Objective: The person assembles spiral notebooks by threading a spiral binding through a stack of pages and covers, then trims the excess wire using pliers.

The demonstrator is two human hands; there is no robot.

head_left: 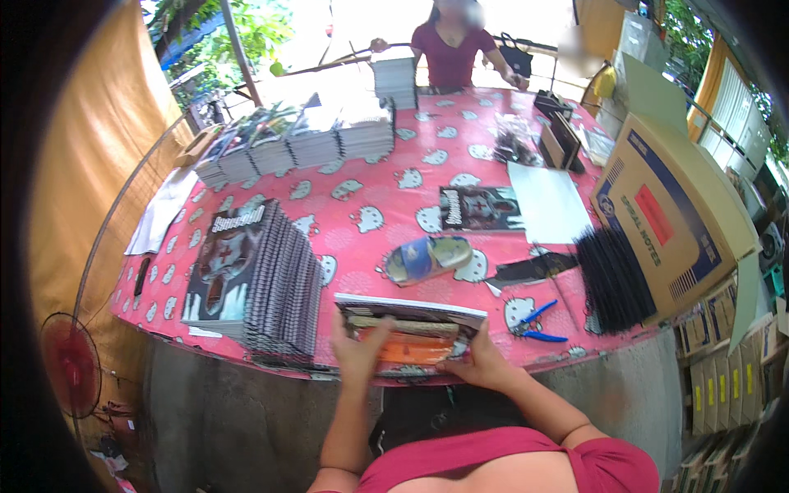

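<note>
At the table's near edge I hold a stack of printed sheets point(415, 348), tilted up, with an orange picture facing me and a white edge along the top. My left hand point(360, 349) grips its left side, thumb over the front. At the right end, my right hand point(486, 361) is closed around the lower corner. Left of them stands a tall pile of spiral-bound notebooks point(238, 271) with dark covers. Blue-handled pliers point(538, 323) lie open to the right. Beyond the sheets sits a single slipper point(427, 260).
Black spiral coils point(612, 279) lean by a large cardboard box point(670, 218) at the right. A dark cover point(481, 208) and a white sheet point(549, 201) lie mid-table. Paper stacks point(300, 144) line the far left. Across the pink table point(353, 215) is another person point(454, 53).
</note>
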